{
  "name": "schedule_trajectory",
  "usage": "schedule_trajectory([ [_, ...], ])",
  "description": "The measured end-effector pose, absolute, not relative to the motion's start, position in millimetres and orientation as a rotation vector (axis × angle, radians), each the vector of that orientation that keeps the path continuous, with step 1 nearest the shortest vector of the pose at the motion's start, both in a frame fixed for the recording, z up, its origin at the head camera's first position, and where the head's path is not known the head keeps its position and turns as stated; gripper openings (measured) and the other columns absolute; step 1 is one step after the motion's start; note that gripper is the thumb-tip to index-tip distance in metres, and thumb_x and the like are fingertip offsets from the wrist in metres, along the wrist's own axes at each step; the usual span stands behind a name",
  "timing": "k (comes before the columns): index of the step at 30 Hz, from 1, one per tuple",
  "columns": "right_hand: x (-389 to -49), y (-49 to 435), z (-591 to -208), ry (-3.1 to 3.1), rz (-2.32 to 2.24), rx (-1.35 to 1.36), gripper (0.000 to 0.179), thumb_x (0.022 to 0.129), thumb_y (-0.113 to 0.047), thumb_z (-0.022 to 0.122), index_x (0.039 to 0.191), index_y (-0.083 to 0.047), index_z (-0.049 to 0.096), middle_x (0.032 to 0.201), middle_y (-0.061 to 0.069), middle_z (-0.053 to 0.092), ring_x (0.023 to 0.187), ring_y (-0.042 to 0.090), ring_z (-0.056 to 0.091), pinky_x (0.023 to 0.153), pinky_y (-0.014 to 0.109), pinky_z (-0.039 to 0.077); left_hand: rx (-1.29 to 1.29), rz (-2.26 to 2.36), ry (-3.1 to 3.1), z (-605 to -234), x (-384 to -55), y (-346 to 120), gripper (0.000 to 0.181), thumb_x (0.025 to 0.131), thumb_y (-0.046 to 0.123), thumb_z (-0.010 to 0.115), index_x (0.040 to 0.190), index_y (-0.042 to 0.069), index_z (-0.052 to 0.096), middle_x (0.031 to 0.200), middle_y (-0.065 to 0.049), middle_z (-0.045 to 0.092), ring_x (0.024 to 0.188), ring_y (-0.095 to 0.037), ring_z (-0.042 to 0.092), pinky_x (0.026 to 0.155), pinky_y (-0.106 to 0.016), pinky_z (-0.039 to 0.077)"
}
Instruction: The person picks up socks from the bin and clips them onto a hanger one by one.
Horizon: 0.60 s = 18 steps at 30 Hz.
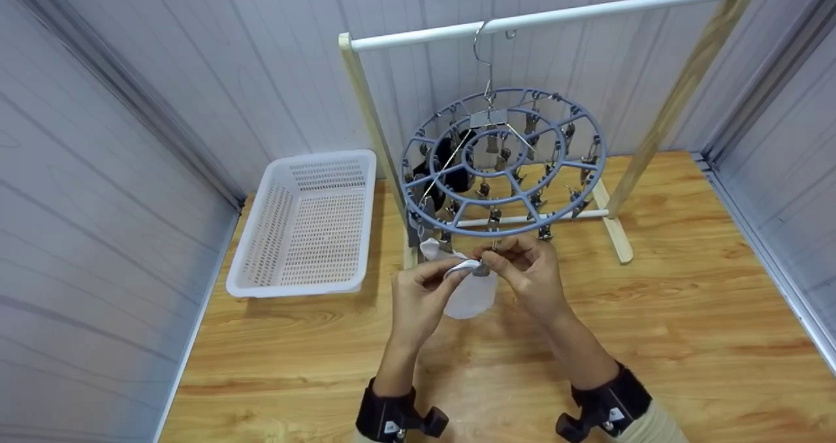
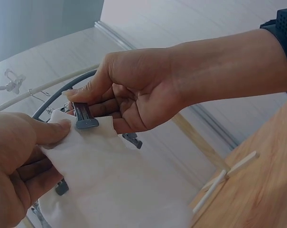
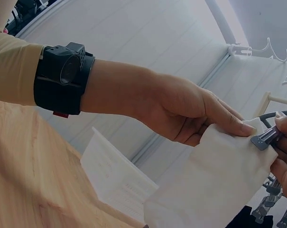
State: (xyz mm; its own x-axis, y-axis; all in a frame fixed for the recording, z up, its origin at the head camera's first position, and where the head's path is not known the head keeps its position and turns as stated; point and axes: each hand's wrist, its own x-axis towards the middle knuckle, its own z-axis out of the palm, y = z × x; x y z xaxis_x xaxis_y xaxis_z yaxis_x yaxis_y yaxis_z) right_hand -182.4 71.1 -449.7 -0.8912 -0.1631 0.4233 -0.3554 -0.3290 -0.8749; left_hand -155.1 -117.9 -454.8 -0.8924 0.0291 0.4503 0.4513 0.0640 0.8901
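A piece of white cloth (image 1: 471,297) hangs under the front rim of a round blue-grey clip hanger (image 1: 503,232). With thumb and fingers, my left hand (image 1: 421,297) pinches its upper edge, as the right wrist view shows the thumb flat on the cloth (image 3: 209,178). My right hand (image 1: 532,279) grips a grey clip (image 2: 86,116) between thumb and fingers at that same edge, beside the left thumb. The clip's end lies over the cloth in the left wrist view. Both hands are close together.
The hanger hooks over a white rail (image 1: 418,36) on a wooden-legged stand (image 1: 679,97). Several other clips dangle from its rings, and dark cloth (image 1: 459,168) hangs on its left side. Left of the stand, a white plastic basket (image 1: 238,276) sits on the wooden floor (image 1: 705,338).
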Motion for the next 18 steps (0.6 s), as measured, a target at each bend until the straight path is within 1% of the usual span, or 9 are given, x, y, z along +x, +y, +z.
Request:
schedule_trajectory([
  [1,-182.1,71.1,-449.5,-1.751,2.375,0.673,0.016,0.098,0.002,0.073,0.093,0.013,0.063,0.097,0.024,0.077,0.09,0.024,0.077,0.078,0.028,0.062,-0.477,-1.893,-2.037,-455.0,-155.0,-118.0,0.013,0.094,0.006,0.08,0.105,0.001,0.083,0.099,-0.006,0.081,0.085,-0.016,0.076,0.072,-0.025,0.061],
  [5,-181.4,70.5,-448.8,-1.794,2.387,0.633,0.014,0.097,0.003,0.073,0.1,0.014,0.064,0.101,0.039,0.07,0.092,0.025,0.076,0.08,0.029,0.062,-0.459,-1.895,-2.045,-455.4,-154.6,-118.3,0.013,0.094,0.006,0.08,0.106,0.001,0.083,0.099,-0.005,0.081,0.085,-0.016,0.076,0.072,-0.024,0.061],
  [8,-181.6,69.2,-448.2,-1.825,2.387,0.604,0.016,0.097,0.006,0.071,0.107,0.016,0.064,0.102,0.034,0.072,0.093,0.026,0.076,0.081,0.03,0.062,-0.444,-1.884,-2.058,-455.2,-154.2,-118.7,0.014,0.094,0.007,0.08,0.107,0.002,0.083,0.101,-0.004,0.081,0.086,-0.017,0.076,0.073,-0.026,0.062],
  [12,-182.5,68.2,-447.3,-1.863,2.378,0.57,0.017,0.098,0.005,0.071,0.11,0.016,0.065,0.102,0.018,0.077,0.094,0.026,0.076,0.081,0.03,0.062,-0.416,-1.857,-2.078,-454.7,-153.6,-118.8,0.015,0.093,0.007,0.081,0.107,0.002,0.083,0.101,-0.005,0.081,0.087,-0.017,0.077,0.073,-0.028,0.063],
  [14,-182.9,68.5,-447.3,-1.88,2.373,0.561,0.017,0.098,0.004,0.071,0.11,0.015,0.066,0.102,0.016,0.077,0.094,0.025,0.075,0.081,0.029,0.062,-0.408,-1.851,-2.08,-454.4,-153.7,-118.6,0.015,0.093,0.008,0.082,0.106,0.001,0.082,0.101,-0.006,0.081,0.086,-0.018,0.077,0.073,-0.029,0.063],
  [16,-182.9,68.6,-446.3,-1.889,2.375,0.554,0.017,0.098,0.003,0.072,0.11,0.013,0.067,0.102,0.017,0.077,0.093,0.025,0.075,0.081,0.029,0.062,-0.401,-1.839,-2.086,-454.5,-153.9,-118.5,0.015,0.093,0.008,0.082,0.107,0.002,0.083,0.1,-0.006,0.081,0.087,-0.018,0.077,0.074,-0.03,0.064],
  [18,-182.8,68.9,-445.7,-1.896,2.375,0.552,0.017,0.098,0.003,0.072,0.111,0.013,0.067,0.104,0.023,0.075,0.093,0.025,0.075,0.081,0.03,0.062,-0.396,-1.823,-2.092,-454.6,-154.3,-118.9,0.015,0.093,0.009,0.083,0.106,0.003,0.083,0.101,-0.005,0.081,0.086,-0.018,0.077,0.075,-0.031,0.064],
])
